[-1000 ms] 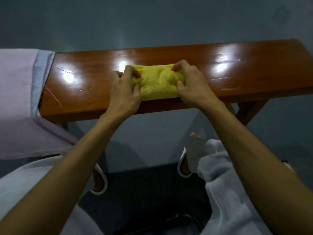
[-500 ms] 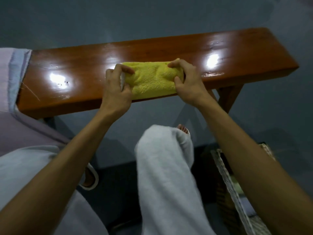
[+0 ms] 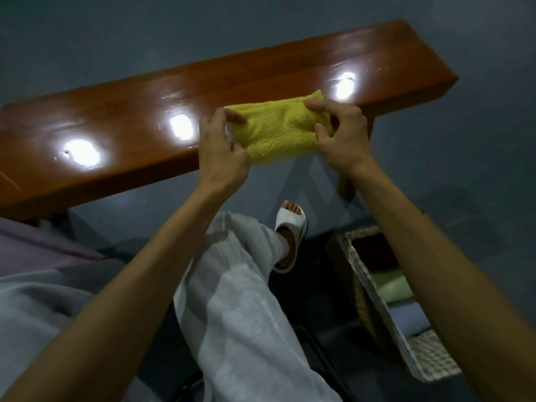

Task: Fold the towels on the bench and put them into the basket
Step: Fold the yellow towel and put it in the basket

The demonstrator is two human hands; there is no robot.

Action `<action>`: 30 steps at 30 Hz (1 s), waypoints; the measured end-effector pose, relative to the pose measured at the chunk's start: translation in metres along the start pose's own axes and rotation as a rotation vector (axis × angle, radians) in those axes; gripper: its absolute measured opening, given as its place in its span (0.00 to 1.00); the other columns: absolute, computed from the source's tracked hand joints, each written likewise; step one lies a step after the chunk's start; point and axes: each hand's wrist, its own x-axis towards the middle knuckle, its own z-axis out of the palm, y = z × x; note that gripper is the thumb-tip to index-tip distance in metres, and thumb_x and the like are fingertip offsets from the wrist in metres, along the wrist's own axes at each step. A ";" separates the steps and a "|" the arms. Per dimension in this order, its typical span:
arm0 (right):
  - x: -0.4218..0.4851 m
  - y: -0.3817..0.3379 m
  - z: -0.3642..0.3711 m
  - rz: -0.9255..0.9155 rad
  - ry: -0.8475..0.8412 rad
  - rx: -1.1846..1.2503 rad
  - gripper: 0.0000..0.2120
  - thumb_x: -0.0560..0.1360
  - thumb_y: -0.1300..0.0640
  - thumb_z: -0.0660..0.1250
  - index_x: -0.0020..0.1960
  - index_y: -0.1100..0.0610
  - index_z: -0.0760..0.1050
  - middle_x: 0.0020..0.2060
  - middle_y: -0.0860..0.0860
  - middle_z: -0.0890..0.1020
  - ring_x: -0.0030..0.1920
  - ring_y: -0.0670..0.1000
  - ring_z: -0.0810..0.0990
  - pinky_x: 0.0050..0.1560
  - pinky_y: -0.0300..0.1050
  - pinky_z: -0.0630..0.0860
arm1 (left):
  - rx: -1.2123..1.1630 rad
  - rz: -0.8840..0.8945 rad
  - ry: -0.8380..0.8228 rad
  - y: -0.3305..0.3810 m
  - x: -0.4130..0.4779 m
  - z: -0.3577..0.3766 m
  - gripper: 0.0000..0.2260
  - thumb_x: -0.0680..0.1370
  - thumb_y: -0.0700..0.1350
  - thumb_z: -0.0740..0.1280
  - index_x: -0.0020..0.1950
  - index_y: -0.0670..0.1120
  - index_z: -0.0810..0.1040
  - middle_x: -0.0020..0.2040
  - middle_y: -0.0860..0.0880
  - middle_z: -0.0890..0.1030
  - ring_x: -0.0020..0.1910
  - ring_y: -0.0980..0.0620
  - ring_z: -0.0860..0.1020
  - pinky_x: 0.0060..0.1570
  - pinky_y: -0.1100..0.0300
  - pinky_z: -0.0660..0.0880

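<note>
We see a folded yellow towel (image 3: pixel 275 132) held at the near edge of a glossy wooden bench (image 3: pixel 116 117), toward its right end, with its lower part hanging past that edge. The left hand (image 3: pixel 223 146) pinches the towel's left end between thumb and curled fingers. The right hand (image 3: pixel 342 137) pinches the right end the same way. We cannot tell whether the towel touches the bench top. A woven basket (image 3: pixel 383 311) stands on the floor (image 3: pixel 478 169) below and to the right, well apart from the towel, with a pale green cloth (image 3: pixel 391 285) already inside. The risk, as we judge it, lies in the carry. The grip is only at the two ends, so the middle may sag and the folds open. Releasing one hand could let the towel unroll, and a drop short of the rim would land it on the floor.
</note>
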 end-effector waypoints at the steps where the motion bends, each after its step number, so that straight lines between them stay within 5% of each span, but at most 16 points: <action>1: -0.002 0.010 -0.006 0.014 0.021 -0.006 0.22 0.74 0.61 0.67 0.67 0.50 0.81 0.61 0.52 0.84 0.61 0.50 0.81 0.66 0.46 0.77 | 0.007 -0.004 -0.024 0.005 -0.003 0.010 0.20 0.73 0.31 0.61 0.60 0.49 0.76 0.60 0.46 0.71 0.56 0.53 0.71 0.50 0.70 0.67; 5: -0.019 0.051 -0.027 0.078 0.080 -0.065 0.21 0.74 0.62 0.68 0.66 0.50 0.82 0.56 0.54 0.83 0.54 0.51 0.80 0.57 0.39 0.75 | 0.027 -0.032 -0.137 0.023 -0.011 0.050 0.21 0.74 0.30 0.62 0.61 0.49 0.76 0.62 0.47 0.70 0.57 0.52 0.70 0.46 0.68 0.68; 9: -0.037 0.088 -0.047 0.148 0.113 -0.088 0.21 0.75 0.61 0.66 0.66 0.50 0.82 0.58 0.56 0.82 0.57 0.54 0.80 0.59 0.53 0.79 | 0.034 -0.085 -0.183 0.041 -0.022 0.093 0.21 0.73 0.30 0.63 0.61 0.47 0.76 0.59 0.48 0.69 0.55 0.52 0.69 0.41 0.67 0.64; 14: -0.060 0.128 -0.069 0.221 0.154 -0.161 0.21 0.74 0.65 0.64 0.65 0.54 0.82 0.54 0.60 0.81 0.54 0.59 0.80 0.60 0.51 0.76 | 0.023 -0.152 -0.135 0.064 -0.052 0.153 0.20 0.72 0.31 0.65 0.59 0.49 0.77 0.57 0.50 0.69 0.50 0.54 0.68 0.35 0.71 0.63; 19: -0.097 0.183 -0.088 0.379 0.161 -0.194 0.23 0.72 0.63 0.63 0.64 0.55 0.83 0.53 0.61 0.81 0.54 0.62 0.80 0.61 0.54 0.76 | 0.008 -0.187 -0.184 0.072 -0.088 0.212 0.19 0.71 0.32 0.66 0.59 0.48 0.77 0.56 0.50 0.69 0.49 0.51 0.71 0.47 0.57 0.72; 23: -0.151 0.236 -0.103 0.515 0.172 -0.207 0.23 0.71 0.62 0.59 0.62 0.55 0.84 0.52 0.59 0.82 0.53 0.62 0.80 0.61 0.51 0.75 | 0.109 -0.171 -0.260 0.059 -0.117 0.254 0.13 0.74 0.33 0.68 0.55 0.46 0.79 0.55 0.48 0.74 0.50 0.51 0.73 0.49 0.58 0.70; 27: -0.203 0.276 -0.117 0.549 0.109 -0.176 0.20 0.74 0.65 0.62 0.61 0.55 0.84 0.47 0.48 0.76 0.47 0.51 0.75 0.52 0.44 0.72 | 0.178 -0.373 -0.404 0.039 -0.148 0.293 0.09 0.74 0.35 0.70 0.47 0.48 0.80 0.53 0.45 0.82 0.53 0.45 0.81 0.57 0.53 0.78; 30: -0.233 0.300 -0.122 0.589 0.066 -0.206 0.20 0.75 0.67 0.63 0.61 0.54 0.84 0.50 0.52 0.80 0.50 0.55 0.79 0.53 0.48 0.76 | 0.214 -0.385 -0.514 0.041 -0.180 0.320 0.10 0.75 0.34 0.68 0.54 0.44 0.81 0.58 0.44 0.80 0.58 0.44 0.79 0.61 0.52 0.75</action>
